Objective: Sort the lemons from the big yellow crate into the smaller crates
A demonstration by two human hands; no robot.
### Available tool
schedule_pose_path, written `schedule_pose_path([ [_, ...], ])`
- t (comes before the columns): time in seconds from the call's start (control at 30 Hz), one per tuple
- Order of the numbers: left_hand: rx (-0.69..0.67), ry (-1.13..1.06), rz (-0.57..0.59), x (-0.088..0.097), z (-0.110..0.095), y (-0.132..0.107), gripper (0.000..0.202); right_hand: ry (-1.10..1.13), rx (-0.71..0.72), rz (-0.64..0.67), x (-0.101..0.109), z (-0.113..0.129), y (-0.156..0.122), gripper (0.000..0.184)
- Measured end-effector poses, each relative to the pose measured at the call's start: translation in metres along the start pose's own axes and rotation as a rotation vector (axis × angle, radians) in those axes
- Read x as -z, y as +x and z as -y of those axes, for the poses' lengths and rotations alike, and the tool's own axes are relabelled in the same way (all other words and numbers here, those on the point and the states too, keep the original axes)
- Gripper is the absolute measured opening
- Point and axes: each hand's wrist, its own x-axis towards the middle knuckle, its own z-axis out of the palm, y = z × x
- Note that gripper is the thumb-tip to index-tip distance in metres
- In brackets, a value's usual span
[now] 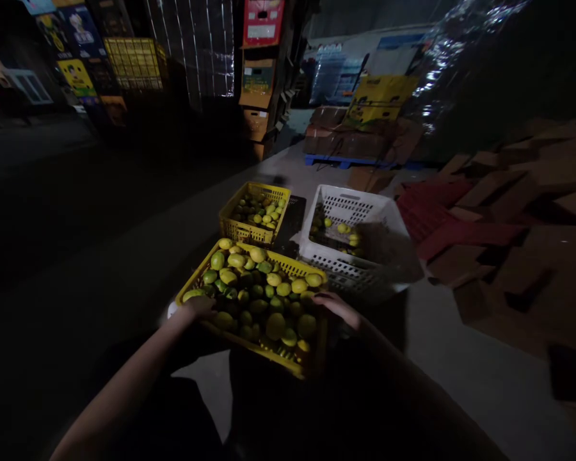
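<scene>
A yellow plastic crate [313,349] full of yellow and green lemons [258,306] sits tilted in front of me. Over its left rim reaches my left hand [200,307], close to the lemons at that side; its fingers are too dark to make out. At the right rim is my right hand [338,307], its fingers stretched out toward the fruit and nothing visible in its grasp. Whether either hand presses on the crate or the lemons I cannot tell.
Behind stands a smaller-looking yellow crate [247,232] of lemons. Beside it a white crate [384,221] holds several lemons. Flattened cardboard [518,269] and red sheets [441,221] pile up on the right. Stacked boxes [258,83] and a blue pallet [336,161] stand farther back.
</scene>
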Motion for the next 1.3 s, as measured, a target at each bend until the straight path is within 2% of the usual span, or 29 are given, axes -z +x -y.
schedule_pose_path([
  [0.1, 0.024, 0.001, -0.001, 0.001, -0.003, -0.007, 0.031, -0.230, -0.023, 0.010, -0.029, -0.007, 0.023, 0.028],
  [0.23, 0.006, -0.026, -0.009, -0.001, -0.006, -0.015, 0.037, -0.358, 0.009, 0.023, -0.065, -0.010, 0.054, 0.037],
  [0.37, -0.063, -0.142, -0.032, -0.005, -0.009, -0.018, 0.040, -0.390, 0.087, 0.005, -0.107, -0.011, 0.085, 0.039],
  [0.53, -0.040, -0.142, -0.059, -0.004, -0.017, -0.023, 0.041, -0.390, 0.230, -0.013, -0.166, -0.006, 0.130, 0.026],
  [0.63, -0.056, -0.202, -0.079, -0.001, -0.016, -0.026, 0.039, -0.417, 0.291, -0.032, -0.185, -0.009, 0.151, 0.026],
  [0.7, -0.051, -0.257, -0.092, 0.001, -0.013, -0.026, 0.036, -0.443, 0.296, -0.034, -0.188, -0.014, 0.160, 0.033],
  [0.83, 0.000, -0.273, -0.087, 0.007, -0.013, -0.027, 0.032, -0.573, 0.373, 0.001, -0.181, -0.023, 0.161, 0.037],
  [0.97, 0.031, -0.166, -0.062, 0.022, -0.031, -0.036, 0.035, -0.651, 0.391, 0.067, -0.178, -0.014, 0.149, 0.032],
  [1.1, -0.007, -0.072, 0.028, 0.039, -0.053, -0.042, 0.039, -0.681, 0.359, 0.111, -0.170, -0.008, 0.119, 0.042],
  [1.13, -0.012, -0.075, 0.025, 0.042, -0.057, -0.041, 0.039, -0.608, 0.309, 0.124, -0.164, -0.008, 0.108, 0.041],
  [1.2, -0.017, -0.093, -0.004, 0.047, -0.062, -0.033, 0.037, -0.304, 0.160, 0.215, -0.144, -0.010, 0.080, 0.029],
  [1.27, -0.009, -0.140, -0.032, 0.053, -0.064, -0.020, 0.030, 0.182, 0.102, 0.321, -0.119, -0.006, 0.050, 0.014],
  [1.3, 0.000, -0.175, -0.041, 0.056, -0.064, -0.011, 0.025, 0.163, 0.038, 0.344, -0.107, -0.002, 0.034, 0.015],
])
